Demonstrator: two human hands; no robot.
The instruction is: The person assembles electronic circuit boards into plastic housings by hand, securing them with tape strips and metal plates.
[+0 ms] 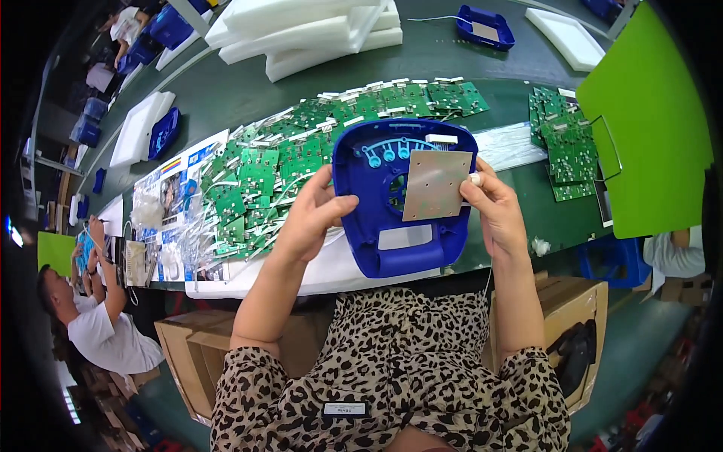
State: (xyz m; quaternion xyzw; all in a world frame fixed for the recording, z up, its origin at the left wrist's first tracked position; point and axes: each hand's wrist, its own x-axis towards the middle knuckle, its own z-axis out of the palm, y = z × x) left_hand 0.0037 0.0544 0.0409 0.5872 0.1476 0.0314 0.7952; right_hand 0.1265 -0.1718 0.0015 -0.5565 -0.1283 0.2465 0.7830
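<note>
— While held up above the near edge of the bench, turned which way? Meaning the blue housing.

— Hollow side toward the camera, handle opening toward the near edge. Inside, toward the right: a flat brownish plate. Just above the plate: a light-blue strip with rings and a white connector.

— And at the left hand?

— Gripping the housing's left side, thumb over the rim, fingers bent round the outside.

— And at the right hand?

— Pinching a small white plug-like piece with thumb and fingers, just beside the plate's right edge. Impossible to tell whether also gripping the rim.

— And elsewhere on the bench?

— Spread leftward from behind the housing, a broad heap of green circuit boards. Toward the right end, a smaller pile of boards, beside a bright green panel. Toward the far edge, stacked white foam sheets and, farther right, a blue shell. Toward the left end, clear plastic bags.
</note>
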